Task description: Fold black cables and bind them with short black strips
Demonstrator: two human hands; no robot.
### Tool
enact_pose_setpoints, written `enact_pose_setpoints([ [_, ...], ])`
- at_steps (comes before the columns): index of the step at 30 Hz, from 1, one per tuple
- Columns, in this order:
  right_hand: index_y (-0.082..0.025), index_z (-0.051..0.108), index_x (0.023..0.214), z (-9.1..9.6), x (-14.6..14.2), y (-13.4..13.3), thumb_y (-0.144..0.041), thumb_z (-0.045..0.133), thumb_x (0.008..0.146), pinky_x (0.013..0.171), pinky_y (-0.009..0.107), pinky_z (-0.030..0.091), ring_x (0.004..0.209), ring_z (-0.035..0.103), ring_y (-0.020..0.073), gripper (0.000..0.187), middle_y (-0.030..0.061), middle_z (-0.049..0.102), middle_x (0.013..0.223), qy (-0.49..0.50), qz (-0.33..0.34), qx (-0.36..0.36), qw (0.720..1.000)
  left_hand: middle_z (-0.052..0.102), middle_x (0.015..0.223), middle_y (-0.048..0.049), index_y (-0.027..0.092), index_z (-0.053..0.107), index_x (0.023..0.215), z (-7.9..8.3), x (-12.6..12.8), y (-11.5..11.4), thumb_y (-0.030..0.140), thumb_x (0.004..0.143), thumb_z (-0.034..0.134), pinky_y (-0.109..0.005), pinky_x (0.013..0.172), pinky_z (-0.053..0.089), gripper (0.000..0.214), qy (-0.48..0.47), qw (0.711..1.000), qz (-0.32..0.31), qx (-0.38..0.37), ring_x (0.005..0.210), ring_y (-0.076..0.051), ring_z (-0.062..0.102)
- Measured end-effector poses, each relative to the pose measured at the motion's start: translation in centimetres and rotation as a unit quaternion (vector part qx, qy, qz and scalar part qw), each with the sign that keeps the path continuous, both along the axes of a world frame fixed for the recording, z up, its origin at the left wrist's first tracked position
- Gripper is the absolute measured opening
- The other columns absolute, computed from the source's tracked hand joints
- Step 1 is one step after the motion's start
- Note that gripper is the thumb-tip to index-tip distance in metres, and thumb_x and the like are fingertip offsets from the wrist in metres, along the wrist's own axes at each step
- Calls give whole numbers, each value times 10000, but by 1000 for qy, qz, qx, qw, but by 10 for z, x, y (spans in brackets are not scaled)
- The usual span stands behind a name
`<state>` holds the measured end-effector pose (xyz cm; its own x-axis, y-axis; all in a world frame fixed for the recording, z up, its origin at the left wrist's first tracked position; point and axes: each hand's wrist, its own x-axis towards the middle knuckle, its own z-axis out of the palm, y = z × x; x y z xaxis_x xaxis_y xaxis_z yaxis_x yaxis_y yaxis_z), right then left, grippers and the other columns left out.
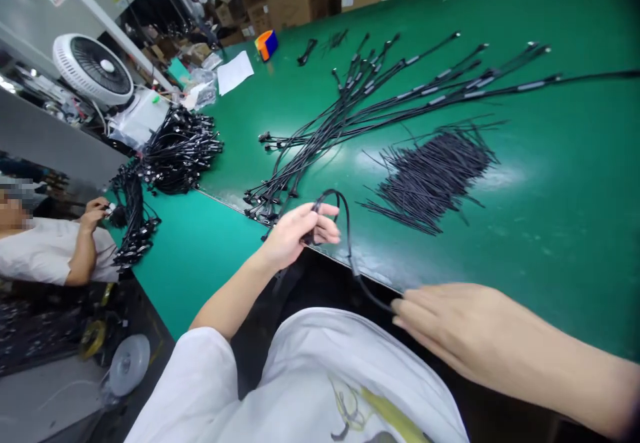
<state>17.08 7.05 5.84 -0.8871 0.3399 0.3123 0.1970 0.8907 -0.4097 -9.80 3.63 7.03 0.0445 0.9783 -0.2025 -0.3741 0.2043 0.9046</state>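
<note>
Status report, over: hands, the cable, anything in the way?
Left hand grips thin black cable, looped. Right hand pinches its other end by the green table edge. Spread long black cables and pile of short black strips lie beyond, untouched.

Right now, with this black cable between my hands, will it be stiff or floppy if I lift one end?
Probably floppy: the black cable curls in a loop over the left hand and bends down to the right hand. Likely light, since a fingertip grip carries it. It may snag rather than roll; the loose cables on the table lie tangled.
</note>
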Motion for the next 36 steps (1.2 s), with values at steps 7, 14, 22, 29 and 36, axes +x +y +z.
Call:
enact_pose_setpoints([
  [7,-212,604,740,17,-17,38,-385,398,1006,584,255,377,593,548,126,379,13,600,665,53,-10,-171,984,587,572,22,138,613,931,-3,28,-10,527,849,654,-290,709,495,400,62,977,-201,-18,560,-110,569],
  [14,-220,588,1129,-32,-37,30,-439,703,779,800,325,501,917,624,207,428,62,648,1007,238,-228,-331,884,349,519,109,166,574,817,-12,45,-8,504,760,755,-265,669,475,387,-105,988,-91,-68,441,-40,331],
  [22,-203,606,889,-40,-61,20,-365,587,782,462,220,327,505,363,80,195,-35,485,647,310,-249,-599,695,439,624,59,179,476,725,-46,66,-14,565,833,648,-290,829,468,436,6,998,21,-63,660,-99,534],
  [29,-242,447,889,-38,-74,-4,-410,580,818,710,305,543,935,637,171,226,41,634,1177,379,-221,-663,607,494,732,31,164,553,968,-56,66,-14,559,800,675,-282,717,440,446,150,985,-84,8,670,-120,472],
  [36,-304,386,1012,-43,-78,-22,-427,503,899,531,283,491,652,573,144,204,26,574,951,349,-279,-545,709,473,664,44,156,643,948,-57,65,-13,354,768,744,-259,613,371,286,299,934,-194,11,606,-120,420],
])
